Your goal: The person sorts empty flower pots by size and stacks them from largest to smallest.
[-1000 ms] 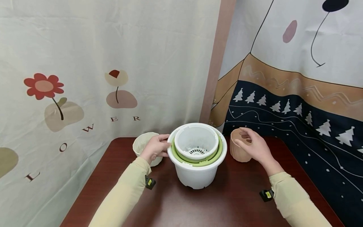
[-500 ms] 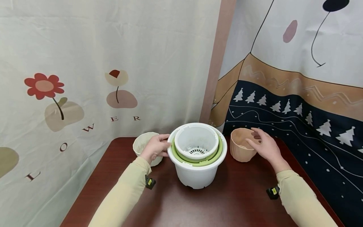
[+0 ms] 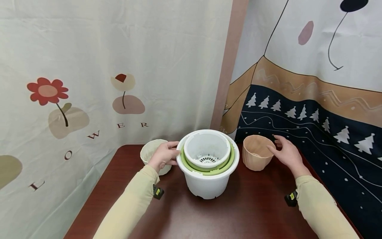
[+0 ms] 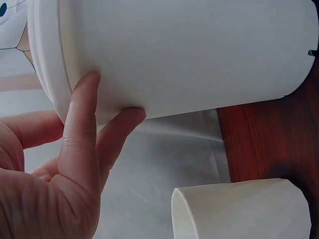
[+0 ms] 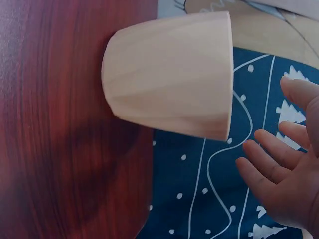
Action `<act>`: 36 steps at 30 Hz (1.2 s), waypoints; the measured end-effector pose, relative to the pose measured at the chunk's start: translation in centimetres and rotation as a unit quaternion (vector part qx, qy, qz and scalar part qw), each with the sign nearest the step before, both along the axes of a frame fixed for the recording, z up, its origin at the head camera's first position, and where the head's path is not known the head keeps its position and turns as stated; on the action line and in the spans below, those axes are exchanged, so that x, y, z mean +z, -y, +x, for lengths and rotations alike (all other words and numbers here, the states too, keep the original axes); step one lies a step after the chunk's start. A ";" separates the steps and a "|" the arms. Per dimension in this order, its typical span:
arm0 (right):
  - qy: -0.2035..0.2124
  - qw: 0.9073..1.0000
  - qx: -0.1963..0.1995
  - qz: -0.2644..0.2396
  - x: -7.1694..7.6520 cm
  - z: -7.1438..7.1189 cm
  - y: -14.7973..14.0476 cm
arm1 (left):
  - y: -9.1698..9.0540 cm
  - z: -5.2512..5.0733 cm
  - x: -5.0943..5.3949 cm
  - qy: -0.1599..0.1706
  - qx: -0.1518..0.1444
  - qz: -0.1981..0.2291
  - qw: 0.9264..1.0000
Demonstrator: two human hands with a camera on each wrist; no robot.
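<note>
A large white flowerpot [image 3: 206, 186] stands upright on the table, with a green pot [image 3: 219, 172] and a smaller white slotted pot [image 3: 206, 144] nested in it. My left hand [image 3: 164, 155] holds the large pot's rim at its left side; in the left wrist view two fingertips [image 4: 134, 113] press its wall under the rim. Partly hidden behind that hand is a cream faceted pot [image 3: 146, 153]. At the right stands a peach faceted pot [image 3: 253, 162]. My right hand [image 3: 288, 155], fingers relaxed and holding nothing, hovers just right of its rim, apart from it.
The dark red table [image 3: 209, 219] carries all the pots. A pale printed curtain [image 3: 179, 66] hangs close behind them. Along the right side falls a navy cloth [image 3: 328, 172] with white trees.
My right hand has moved right, away from over the peach pot, uncovering its opening. The left hand and the nested pots have stayed put.
</note>
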State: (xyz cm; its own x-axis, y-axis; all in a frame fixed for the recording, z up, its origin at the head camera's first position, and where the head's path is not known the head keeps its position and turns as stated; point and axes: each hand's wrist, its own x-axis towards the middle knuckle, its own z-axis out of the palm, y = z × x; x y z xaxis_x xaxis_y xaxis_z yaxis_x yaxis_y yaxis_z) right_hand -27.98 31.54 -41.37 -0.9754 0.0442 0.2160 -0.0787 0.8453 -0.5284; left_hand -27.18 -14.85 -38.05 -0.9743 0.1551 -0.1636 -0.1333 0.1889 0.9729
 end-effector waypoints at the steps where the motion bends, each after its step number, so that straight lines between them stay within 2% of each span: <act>1: 0.005 1.000 0.000 0.002 -0.1 -0.1 -0.2 | 0.0 0.0 0.0 0.000 0.000 0.001 1.000; 9: 0.044 0.999 0.007 0.013 -0.5 -0.8 -1.3 | 0.0 -0.1 -0.1 -0.002 -0.004 0.003 1.000; 19: 0.101 0.995 -0.001 0.012 -1.2 -1.5 -1.8 | -0.1 0.2 0.1 0.002 0.004 0.002 1.000; 32: 0.126 0.992 0.008 0.011 -1.6 -1.8 -1.8 | 0.0 0.1 -0.1 -0.002 -0.005 0.006 1.000; 36: 0.140 0.990 0.011 -0.011 -1.5 -1.8 -1.7 | 0.0 0.1 0.0 -0.007 -0.007 0.002 1.000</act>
State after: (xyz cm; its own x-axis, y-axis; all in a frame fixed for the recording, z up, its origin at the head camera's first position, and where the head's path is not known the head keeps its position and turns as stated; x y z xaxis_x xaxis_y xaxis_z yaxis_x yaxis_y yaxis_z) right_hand -29.82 33.25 -42.92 -0.9976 0.0241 -0.0645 0.0558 0.8326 -0.5511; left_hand -27.09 -14.87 -38.09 -0.9742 0.1689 -0.1497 -0.1175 0.1868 0.9754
